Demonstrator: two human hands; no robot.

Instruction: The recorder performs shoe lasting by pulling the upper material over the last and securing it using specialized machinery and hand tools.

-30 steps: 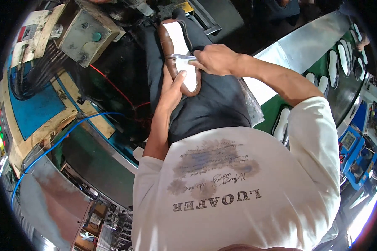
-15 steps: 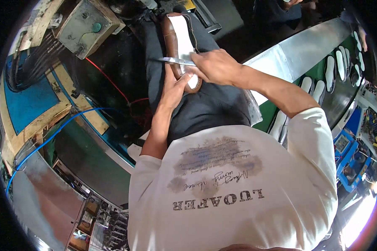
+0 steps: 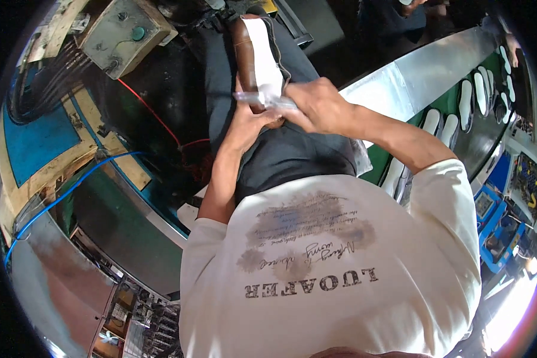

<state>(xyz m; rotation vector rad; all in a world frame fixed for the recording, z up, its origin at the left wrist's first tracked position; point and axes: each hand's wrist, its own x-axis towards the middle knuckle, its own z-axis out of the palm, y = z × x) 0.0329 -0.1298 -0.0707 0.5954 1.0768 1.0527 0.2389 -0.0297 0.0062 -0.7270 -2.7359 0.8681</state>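
Note:
A brown leather shoe [image 3: 244,53] lies sole side up along my lap, its white bottom piece [image 3: 262,51] facing me. My left hand [image 3: 243,126] grips the near end of the shoe from the left, thumb reaching across. In my right hand [image 3: 317,106], closed from the right side, is a knife [image 3: 249,97] with a silvery blade. Motion smears the blade as it lies crosswise over the white bottom near my left thumb. Whether its edge touches the surface, I cannot tell. Both hands hide most of the shoe's near end.
Right of my lap runs a metal ledge [image 3: 394,80], with several pale-soled shoes [image 3: 466,104] on a green surface beyond it. A grey control box [image 3: 122,39] with a green button stands at upper left. A blue hose [image 3: 65,203] and red cable [image 3: 155,113] run on the left.
My right hand and the knife have moved slightly toward my body, nearer the shoe's near end. The blade is more blurred now. My left hand has shifted a little toward me.

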